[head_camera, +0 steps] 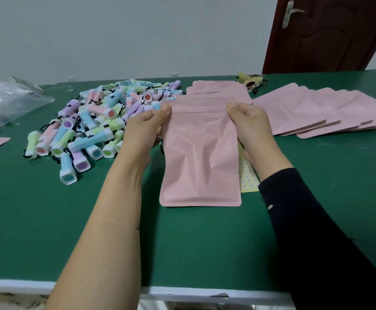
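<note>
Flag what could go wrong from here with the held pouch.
The left hand and right hand pinch the pouch only by its top corners; it may slip. The left hand sits beside the torch pile; a nudge could scatter torches. The pouch overlaps the sticker sheet and might drag it.

Pink pouch (pixel 200 157): matte, flat, taller than wide, with rounded corners. It is held over the middle of the green table (pixel 205 242), its top tilted toward the far edge and its bottom toward the near edge.

- Left hand (pixel 146 124) pinches the upper left corner, thumb on the front face.
- Right hand (pixel 249 121) pinches the upper right corner the same way.
- A thin dark line runs across the front just below the top edge. Cannot tell whether the mouth is sealed.
- The body bulges slightly, with creases fanning down from the middle.
- The bottom seam is straight and casts a narrow shadow on the table. Contact with the table is unclear.
</note>
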`<state>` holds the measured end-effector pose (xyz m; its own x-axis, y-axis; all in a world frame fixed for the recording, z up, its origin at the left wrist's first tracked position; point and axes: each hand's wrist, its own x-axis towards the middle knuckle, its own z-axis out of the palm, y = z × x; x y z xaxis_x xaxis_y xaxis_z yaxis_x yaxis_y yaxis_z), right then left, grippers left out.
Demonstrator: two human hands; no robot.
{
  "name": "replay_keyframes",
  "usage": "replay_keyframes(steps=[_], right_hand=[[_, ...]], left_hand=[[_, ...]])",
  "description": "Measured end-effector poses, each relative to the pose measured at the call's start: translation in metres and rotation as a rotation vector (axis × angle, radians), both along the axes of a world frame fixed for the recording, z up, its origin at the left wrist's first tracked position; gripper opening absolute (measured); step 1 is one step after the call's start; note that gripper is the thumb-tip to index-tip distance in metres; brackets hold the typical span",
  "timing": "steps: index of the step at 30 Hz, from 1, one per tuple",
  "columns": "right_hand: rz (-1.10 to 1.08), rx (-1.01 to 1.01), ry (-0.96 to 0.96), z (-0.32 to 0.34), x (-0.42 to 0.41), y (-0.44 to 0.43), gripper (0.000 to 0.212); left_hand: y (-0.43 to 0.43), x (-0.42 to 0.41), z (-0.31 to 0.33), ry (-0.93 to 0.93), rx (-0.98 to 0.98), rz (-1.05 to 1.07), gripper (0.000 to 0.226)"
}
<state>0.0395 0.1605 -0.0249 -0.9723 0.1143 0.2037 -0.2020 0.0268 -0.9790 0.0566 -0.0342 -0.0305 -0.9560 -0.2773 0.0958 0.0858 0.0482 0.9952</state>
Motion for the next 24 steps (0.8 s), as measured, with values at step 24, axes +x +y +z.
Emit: replay_keyframes(steps=[24], right_hand=[[0.081, 0.327, -0.165, -0.028, -0.017, 0.029, 0.023]], left_hand=[[-0.044, -0.012, -0.028, -0.115, -0.653, 0.446, 0.042]])
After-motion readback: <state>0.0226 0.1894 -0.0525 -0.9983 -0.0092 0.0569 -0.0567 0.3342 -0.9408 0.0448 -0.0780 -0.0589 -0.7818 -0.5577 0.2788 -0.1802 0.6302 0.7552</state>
